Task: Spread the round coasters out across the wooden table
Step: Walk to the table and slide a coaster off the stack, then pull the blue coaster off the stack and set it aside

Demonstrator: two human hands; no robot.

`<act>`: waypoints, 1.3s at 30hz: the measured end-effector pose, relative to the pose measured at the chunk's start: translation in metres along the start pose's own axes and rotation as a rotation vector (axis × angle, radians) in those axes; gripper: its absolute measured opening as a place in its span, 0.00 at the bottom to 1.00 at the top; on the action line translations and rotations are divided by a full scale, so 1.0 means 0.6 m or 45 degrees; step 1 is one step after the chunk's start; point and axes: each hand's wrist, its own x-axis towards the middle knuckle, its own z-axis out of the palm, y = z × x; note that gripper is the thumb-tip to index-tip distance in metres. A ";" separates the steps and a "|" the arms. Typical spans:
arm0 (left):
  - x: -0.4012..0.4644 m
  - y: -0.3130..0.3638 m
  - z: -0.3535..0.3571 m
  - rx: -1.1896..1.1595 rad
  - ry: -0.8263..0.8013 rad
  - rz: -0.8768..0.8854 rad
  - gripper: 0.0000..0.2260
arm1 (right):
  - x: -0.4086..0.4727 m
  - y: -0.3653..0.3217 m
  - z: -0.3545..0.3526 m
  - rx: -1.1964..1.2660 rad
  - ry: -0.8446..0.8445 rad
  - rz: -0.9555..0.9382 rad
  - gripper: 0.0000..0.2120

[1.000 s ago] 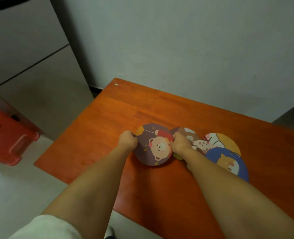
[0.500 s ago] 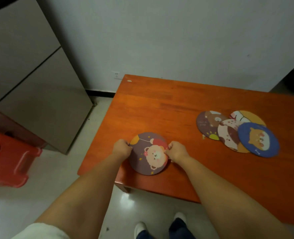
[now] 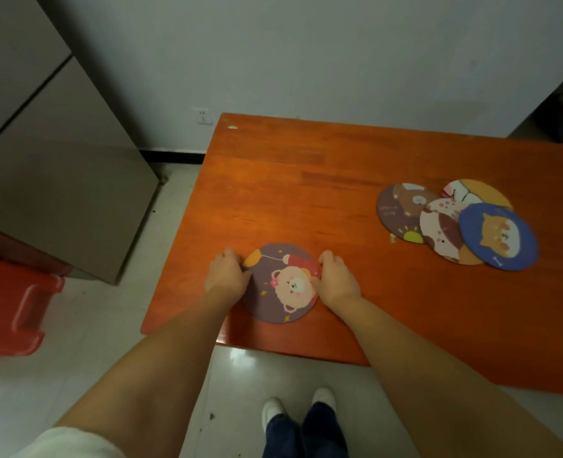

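So both hands are on one coaster right now. The purple bear coaster [image 3: 281,285] lies flat on the wooden table [image 3: 306,200], close to the front left corner, just in from the near edge. The left hand [image 3: 228,276] pinches its left rim with curled fingers, and the right hand [image 3: 336,280] does the same on the right rim, so each one is grasping the same disc from opposite sides.

The other coasters sit well apart from it, over on the right side of the table, in an overlapping bunch. The blue coaster [image 3: 497,236] with an orange animal lies on top at the right end. It covers part of the pink-and-white coaster [image 3: 442,230], which in turn overlaps the dark purple coaster [image 3: 397,213] at the left of the bunch. The yellow coaster [image 3: 478,190] pokes out at the back, mostly hidden under the others.

Off the table: a red plastic stool [image 3: 12,312] stands on the pale tiled floor at the left, with a grey cabinet [image 3: 58,180] behind it. A wall socket [image 3: 204,116] shows on the white wall just past the table's far left corner. White shoes [image 3: 301,408] and dark trouser legs are visible below the near edge.
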 end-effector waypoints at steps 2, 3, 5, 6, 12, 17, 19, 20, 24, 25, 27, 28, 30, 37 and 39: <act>-0.001 0.006 -0.004 0.021 -0.002 -0.002 0.15 | -0.004 0.007 -0.008 -0.042 -0.011 -0.007 0.17; -0.002 0.013 -0.005 0.025 0.002 0.005 0.15 | -0.006 0.013 -0.016 -0.052 0.000 0.001 0.17; -0.004 0.035 -0.007 0.019 0.004 0.033 0.14 | -0.012 0.028 -0.037 -0.054 0.051 0.043 0.16; -0.005 0.051 -0.008 0.018 -0.003 0.054 0.14 | -0.014 0.038 -0.050 -0.053 0.080 0.061 0.16; -0.022 0.179 0.005 0.012 -0.083 0.212 0.14 | -0.019 0.131 -0.148 -0.031 0.174 0.121 0.18; -0.046 0.301 0.057 0.009 -0.078 0.311 0.15 | -0.010 0.233 -0.230 -0.094 0.201 0.115 0.20; -0.055 0.353 0.085 -0.013 -0.081 0.306 0.15 | 0.001 0.281 -0.265 -0.136 0.186 0.100 0.22; -0.061 0.380 0.100 -0.022 -0.082 0.296 0.15 | 0.007 0.305 -0.284 -0.149 0.170 0.095 0.24; -0.077 0.490 0.165 -0.015 -0.113 0.302 0.17 | 0.036 0.406 -0.363 -0.144 0.111 0.120 0.24; -0.078 0.517 0.183 -0.009 -0.144 0.311 0.18 | 0.043 0.430 -0.381 -0.132 0.111 0.147 0.22; -0.083 0.569 0.217 -0.009 -0.190 0.321 0.18 | 0.055 0.473 -0.414 -0.051 0.144 0.212 0.20; -0.088 0.594 0.232 -0.016 -0.206 0.329 0.16 | 0.062 0.491 -0.425 -0.025 0.146 0.225 0.20; -0.093 0.636 0.262 -0.039 -0.239 0.353 0.12 | 0.079 0.520 -0.439 -0.009 0.116 0.229 0.19; -0.073 0.693 0.331 0.023 -0.347 0.221 0.14 | 0.131 0.569 -0.422 0.085 0.013 0.366 0.25; -0.064 0.699 0.339 0.004 -0.338 0.171 0.16 | 0.144 0.573 -0.414 0.101 0.037 0.406 0.27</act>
